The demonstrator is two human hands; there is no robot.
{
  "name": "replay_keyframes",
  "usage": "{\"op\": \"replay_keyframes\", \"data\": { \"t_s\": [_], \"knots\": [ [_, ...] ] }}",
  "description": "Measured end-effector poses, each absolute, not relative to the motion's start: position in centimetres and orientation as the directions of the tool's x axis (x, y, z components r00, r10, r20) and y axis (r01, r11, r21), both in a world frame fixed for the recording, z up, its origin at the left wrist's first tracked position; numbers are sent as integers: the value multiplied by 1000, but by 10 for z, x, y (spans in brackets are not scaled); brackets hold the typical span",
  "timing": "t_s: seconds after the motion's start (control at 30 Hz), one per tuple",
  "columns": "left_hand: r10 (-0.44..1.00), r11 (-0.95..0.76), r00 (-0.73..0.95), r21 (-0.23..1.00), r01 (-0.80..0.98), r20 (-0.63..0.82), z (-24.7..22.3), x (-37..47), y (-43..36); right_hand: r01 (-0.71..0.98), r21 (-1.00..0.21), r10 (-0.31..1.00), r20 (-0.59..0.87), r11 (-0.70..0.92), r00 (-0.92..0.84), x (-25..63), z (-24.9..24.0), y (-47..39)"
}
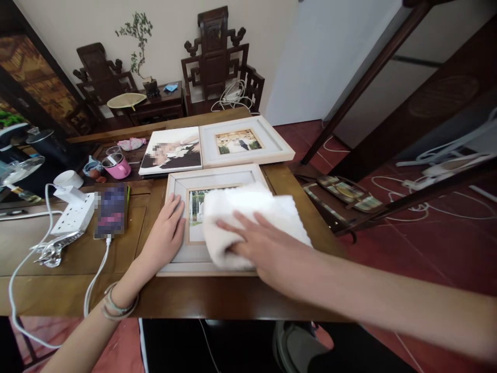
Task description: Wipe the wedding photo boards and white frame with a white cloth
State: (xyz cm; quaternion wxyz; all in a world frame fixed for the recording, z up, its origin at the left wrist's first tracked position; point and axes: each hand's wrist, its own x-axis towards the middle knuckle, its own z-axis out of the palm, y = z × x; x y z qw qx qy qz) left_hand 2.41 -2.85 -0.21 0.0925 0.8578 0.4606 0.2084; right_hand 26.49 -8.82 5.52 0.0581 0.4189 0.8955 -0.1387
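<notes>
A framed photo (178,178) with a pale border lies flat near the table's front edge. My left hand (165,233) rests on its left side, fingers slightly apart, holding nothing. Over the right part of the picture, my right hand (252,241) presses a white cloth (248,199), its fingers spread on and sunk into the folds. The cloth hides much of the photo and the frame's right side. Behind it lie a second framed photo (207,147) and, to the left, a photo panel (155,142).
A phone (112,211) on a cable and a white power strip (73,215) lie at the left. Beyond them stand a pink mug (117,166) and a small teapot. The wooden table (186,298) ends just in front of the frame; chairs stand behind.
</notes>
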Motion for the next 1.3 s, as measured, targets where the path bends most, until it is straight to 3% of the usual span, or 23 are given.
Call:
{"op": "replay_keyframes", "data": {
  "t_s": [0.13,0.23,0.4,0.57,0.7,0.8,0.93,1.07,1.2,1.3],
  "knots": [
    [831,-556,489,361,748,266,-2,24,-28,800,41,801,2,598,-599,275,37,-34],
    [835,-551,483,371,748,265,-1,24,-29,820,103,825,-11,563,-565,271,33,-9],
    [837,-547,477,381,745,268,0,25,-29,836,34,832,-126,548,-540,253,46,-39],
    [838,-546,471,385,744,278,-2,24,-29,800,-152,677,-456,580,-577,240,72,-98],
    [826,-562,479,370,740,297,-5,23,-27,734,-299,590,-447,610,-673,237,79,-115],
    [824,-566,487,364,740,290,-5,22,-27,746,-261,648,-375,613,-663,242,68,-102],
    [820,-572,493,367,734,291,-3,23,-27,795,-73,782,-143,603,-606,258,43,-55],
    [819,-574,494,380,725,292,-3,23,-27,830,54,829,36,555,-558,272,30,-3],
    [822,-569,491,393,722,288,-3,23,-27,841,68,843,-46,537,-535,263,36,2],
    [822,-569,490,384,727,289,-3,23,-27,847,-6,826,-215,532,-521,247,52,-32]
  ]
}}
